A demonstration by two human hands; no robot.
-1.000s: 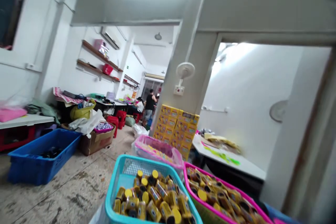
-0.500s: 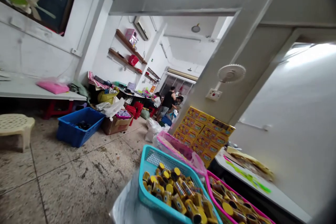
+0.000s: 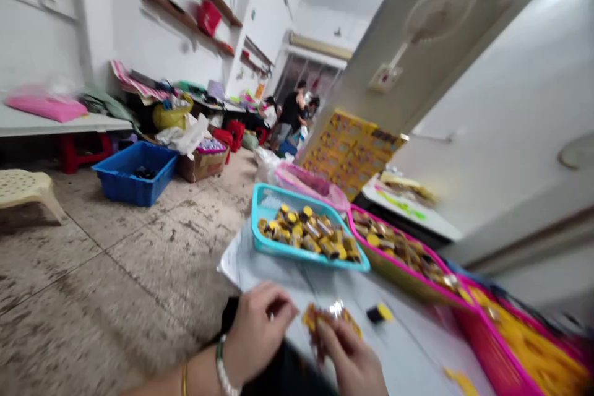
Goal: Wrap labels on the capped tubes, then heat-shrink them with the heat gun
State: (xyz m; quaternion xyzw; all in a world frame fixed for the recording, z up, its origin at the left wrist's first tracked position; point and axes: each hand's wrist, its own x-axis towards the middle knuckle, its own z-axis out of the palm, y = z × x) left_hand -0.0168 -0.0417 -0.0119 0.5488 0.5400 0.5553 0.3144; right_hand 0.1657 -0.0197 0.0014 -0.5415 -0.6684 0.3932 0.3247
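Speckled floor tile (image 3: pixel 93 272) spreads across the left side, with a blue plastic crate (image 3: pixel 134 182) standing on it and two people (image 3: pixel 290 112) working far back in the room. Nearer, the left hand (image 3: pixel 257 334) comes in from the lower left, a beaded bracelet (image 3: pixel 221 371) and a gold bangle (image 3: pixel 184 380) on its wrist. Its fingers are half curled and sit just beside a crumpled gold-and-silver foil wrapper (image 3: pixel 330 318); motion blur hides whether they touch it. The wrapper lies between the two hands, at the fingertips of the right hand (image 3: pixel 350 362), which is nearly closed and pinches its lower edge. Above the hands, a sheet of white plastic (image 3: pixel 236 266) lies under a teal basket (image 3: pixel 264 198) heaped with yellow-capped jars (image 3: pixel 306 230). Just right of the wrapper, a small black-and-yellow piece (image 3: pixel 379 314) lies apart from both hands on the pale work surface (image 3: pixel 408 352). Further right, a pink-rimmed basket (image 3: pixel 371 246) holds more jars, and the corner of a magenta bin (image 3: pixel 492 346) full of yellow items blurs at the lower right edge.
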